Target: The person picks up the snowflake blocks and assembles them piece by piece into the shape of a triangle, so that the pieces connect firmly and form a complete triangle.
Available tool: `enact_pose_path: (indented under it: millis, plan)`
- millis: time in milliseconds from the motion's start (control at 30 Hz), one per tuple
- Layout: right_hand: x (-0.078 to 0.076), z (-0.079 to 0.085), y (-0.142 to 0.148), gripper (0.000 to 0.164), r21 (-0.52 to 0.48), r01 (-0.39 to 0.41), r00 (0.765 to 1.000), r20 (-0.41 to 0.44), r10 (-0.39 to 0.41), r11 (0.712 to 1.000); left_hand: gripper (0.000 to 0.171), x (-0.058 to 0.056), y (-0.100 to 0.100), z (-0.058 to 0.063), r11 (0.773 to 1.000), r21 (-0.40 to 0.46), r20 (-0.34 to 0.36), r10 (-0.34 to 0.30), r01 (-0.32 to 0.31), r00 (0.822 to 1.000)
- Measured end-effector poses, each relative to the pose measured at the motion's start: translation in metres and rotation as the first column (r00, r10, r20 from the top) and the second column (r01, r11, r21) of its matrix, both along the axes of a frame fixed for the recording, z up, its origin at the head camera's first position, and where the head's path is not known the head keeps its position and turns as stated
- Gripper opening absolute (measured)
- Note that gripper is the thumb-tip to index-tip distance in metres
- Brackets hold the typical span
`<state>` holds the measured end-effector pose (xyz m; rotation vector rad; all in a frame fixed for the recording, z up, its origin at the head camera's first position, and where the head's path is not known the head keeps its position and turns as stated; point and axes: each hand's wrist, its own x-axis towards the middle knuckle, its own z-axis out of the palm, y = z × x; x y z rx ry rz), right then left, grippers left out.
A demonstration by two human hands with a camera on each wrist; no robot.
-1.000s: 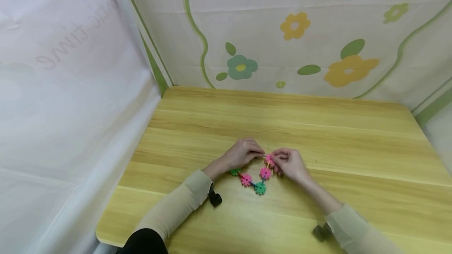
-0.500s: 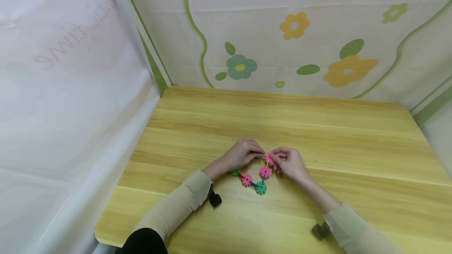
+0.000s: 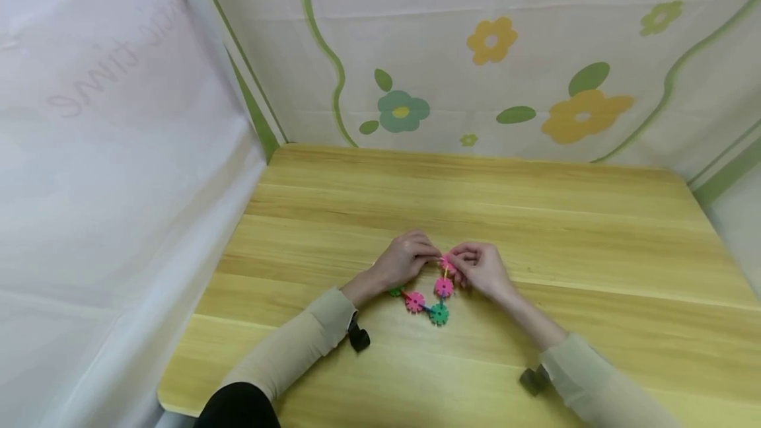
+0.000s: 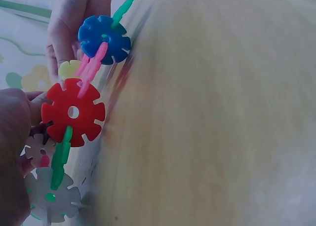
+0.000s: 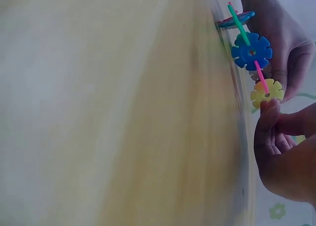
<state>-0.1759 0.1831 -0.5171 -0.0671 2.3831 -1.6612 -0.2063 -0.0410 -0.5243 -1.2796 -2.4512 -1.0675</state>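
A chain of notched plastic snowflake discs hangs between two hands, the discs slotted together edge to edge. In the head view, the right hand (image 3: 483, 271) pinches the pink disc (image 3: 447, 264) at its top end. Below come another pink disc (image 3: 443, 287), a green disc (image 3: 438, 315) and a further pink one. The left hand (image 3: 405, 260) pinches a small pale piece against that top disc, largely hidden by its fingers. The left wrist view shows a red disc (image 4: 57, 107) and a blue disc (image 4: 91, 36) near the fingers. At the right fingertips, the right wrist view has a yellow disc (image 5: 274, 87).
The wooden table (image 3: 475, 203) lies beneath both hands. Behind it hangs a white curtain (image 3: 440, 38) with printed flowers, and a plain white sheet (image 3: 148, 216) falls at the left. Black devices (image 3: 359, 337) sit at the cuffs.
The right hand and the top pink disc shift slightly left and up, along with a small drift of the whole head view. Both hands keep their pinch.
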Motion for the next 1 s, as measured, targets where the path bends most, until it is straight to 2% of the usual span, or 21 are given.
enact_pose_path:
  millis: [233,500,600,800,1000]
  plan:
    - [-0.0023,-0.0005,-0.0062,0.018,-0.006,0.018,0.999,-0.034,-0.019,1.0,0.011,0.0005,-0.0034,-0.0034,0.998,0.064,-0.025,0.026,-0.024,0.999]
    - [-0.0037,0.0003,-0.0047,0.02,-0.004,0.013,1.0,-0.017,-0.014,1.0,0.01,0.0002,0.0002,-0.0048,0.997,0.081,-0.062,0.013,-0.008,0.998]
    - [-0.005,0.0021,-0.0041,0.021,-0.013,0.017,1.0,-0.009,-0.018,1.0,0.01,-0.0001,0.001,-0.0028,0.997,0.074,-0.066,0.011,-0.006,0.998]
    - [-0.0067,0.0047,-0.0062,0.025,-0.047,0.035,0.999,-0.001,-0.035,0.998,0.011,0.0004,0.0003,0.0007,0.997,0.051,-0.046,0.06,-0.058,0.997]
    - [-0.0063,0.0021,-0.0038,0.027,-0.062,0.057,0.997,0.064,-0.053,0.996,0.013,0.0005,0.0001,0.0028,0.998,-0.026,-0.045,0.064,-0.065,0.997]
